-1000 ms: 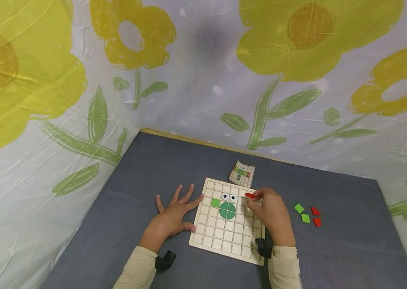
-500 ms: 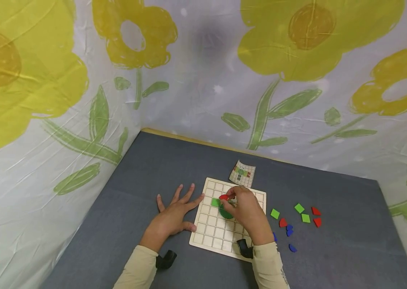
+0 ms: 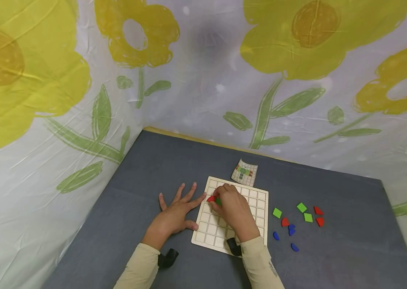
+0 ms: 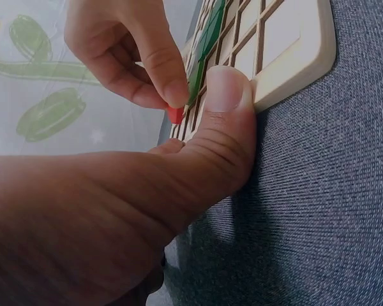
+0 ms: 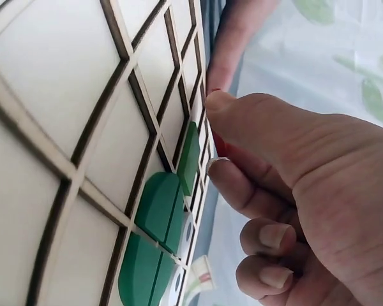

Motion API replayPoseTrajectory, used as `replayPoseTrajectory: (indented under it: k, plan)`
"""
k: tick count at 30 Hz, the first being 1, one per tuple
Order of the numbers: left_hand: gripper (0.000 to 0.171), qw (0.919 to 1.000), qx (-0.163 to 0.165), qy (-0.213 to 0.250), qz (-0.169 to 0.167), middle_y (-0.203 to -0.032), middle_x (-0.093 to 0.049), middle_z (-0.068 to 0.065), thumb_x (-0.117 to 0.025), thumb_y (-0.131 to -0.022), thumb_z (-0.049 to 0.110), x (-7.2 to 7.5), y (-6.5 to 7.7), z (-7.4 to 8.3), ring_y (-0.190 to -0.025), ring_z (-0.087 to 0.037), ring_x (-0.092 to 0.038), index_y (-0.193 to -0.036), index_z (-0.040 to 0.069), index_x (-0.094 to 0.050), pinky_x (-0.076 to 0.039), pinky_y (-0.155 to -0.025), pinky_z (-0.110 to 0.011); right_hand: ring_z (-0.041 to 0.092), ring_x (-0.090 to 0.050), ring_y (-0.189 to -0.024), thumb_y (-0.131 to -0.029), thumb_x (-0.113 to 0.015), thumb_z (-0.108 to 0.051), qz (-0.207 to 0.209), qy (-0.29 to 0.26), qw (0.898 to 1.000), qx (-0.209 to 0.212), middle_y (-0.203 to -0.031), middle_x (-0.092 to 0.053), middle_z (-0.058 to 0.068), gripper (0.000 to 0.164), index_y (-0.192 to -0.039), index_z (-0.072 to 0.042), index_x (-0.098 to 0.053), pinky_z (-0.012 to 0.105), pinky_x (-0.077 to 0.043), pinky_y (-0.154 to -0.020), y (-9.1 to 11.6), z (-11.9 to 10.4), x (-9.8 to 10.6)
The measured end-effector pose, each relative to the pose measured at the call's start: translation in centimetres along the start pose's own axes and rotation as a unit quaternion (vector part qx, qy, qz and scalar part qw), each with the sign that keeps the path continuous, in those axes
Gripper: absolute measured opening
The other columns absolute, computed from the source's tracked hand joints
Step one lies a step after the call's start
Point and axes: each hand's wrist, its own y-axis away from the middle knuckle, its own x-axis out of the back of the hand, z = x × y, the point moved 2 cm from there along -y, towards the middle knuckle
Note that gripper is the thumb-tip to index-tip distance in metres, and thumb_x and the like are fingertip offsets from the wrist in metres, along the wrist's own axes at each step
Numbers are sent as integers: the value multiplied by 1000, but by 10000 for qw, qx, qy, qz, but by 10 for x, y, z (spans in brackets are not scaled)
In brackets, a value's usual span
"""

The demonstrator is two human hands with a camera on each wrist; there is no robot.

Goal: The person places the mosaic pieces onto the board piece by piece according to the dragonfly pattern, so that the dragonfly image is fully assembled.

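Note:
My right hand (image 3: 233, 208) pinches a small red quarter-circle piece (image 3: 211, 198) between thumb and index finger. It holds it low over the left side of the wooden grid board (image 3: 208, 233), beside the light green square (image 5: 189, 159). Dark green quarter-circle pieces (image 5: 159, 207) sit in the grid, next to white eye tiles (image 5: 180, 280); from the head view my right hand covers most of these. Spread flat at the board's left edge is my left hand (image 3: 174, 218), its thumb (image 4: 225, 95) and one fingertip against the rim.
Right of the board lie loose green squares (image 3: 302, 207), red quarter-circle pieces (image 3: 318, 210) and several blue pieces (image 3: 295, 247). A small printed pattern card (image 3: 245, 172) lies behind the board. Flower-printed cloth (image 3: 196, 88) hangs beyond the dark table (image 3: 348, 233).
My right hand has carried the red piece leftward across the board to beside the green square. That uncovers loose pieces on the right. My left hand has stayed in place.

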Motion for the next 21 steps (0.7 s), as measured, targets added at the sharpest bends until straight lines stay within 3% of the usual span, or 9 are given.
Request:
replayPoseTrajectory:
  k: [8,21]
  plan:
    - [106,10000,61,-6,-33,-178,-11,2,-86,-72,45,0,-2,0,-164,-38,1,-165,39,-36,8,-108,-90,19,-65,-91,-87,-91,-26,-259,-6,9996,-65,-96,-64,-2,29,-106,-11,-76,34,-59,-72,-4,-2,-3]
    - [106,9999,68,13,-92,-178,-9,1,-85,-73,45,1,-2,0,-164,-37,1,-166,40,-34,8,-108,-90,20,-66,-87,-85,-91,-25,-185,-52,9998,18,-95,-62,0,27,-104,-11,-77,35,-60,-72,-7,-4,-5]
